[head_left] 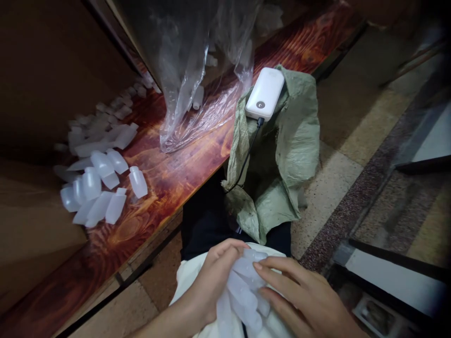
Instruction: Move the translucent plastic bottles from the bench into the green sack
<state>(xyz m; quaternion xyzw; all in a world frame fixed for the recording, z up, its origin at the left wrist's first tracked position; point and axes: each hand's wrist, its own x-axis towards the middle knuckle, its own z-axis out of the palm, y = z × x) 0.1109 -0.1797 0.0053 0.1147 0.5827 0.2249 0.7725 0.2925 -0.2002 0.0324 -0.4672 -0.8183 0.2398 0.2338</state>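
In my lap is a bunch of several small translucent white plastic bottles [243, 291]. My left hand [220, 270] is wrapped round the bunch from the left, thumb at the top. From the right, the bent fingers of my right hand [298, 291] press on the same bottles, index fingertip near the upper end. The palm side of both hands is hidden. More plastic bottles of this kind [112, 206] lie in a loose heap on the wooden tabletop at the left.
The glossy red-brown wooden tabletop [197, 173] runs diagonally, its edge before my knees. A clear plastic bag [179, 112] hangs over it. A white power bank [266, 94] with a black cable rests on an open green woven sack [299, 126]. Cardboard boxes [35, 225] stand left.
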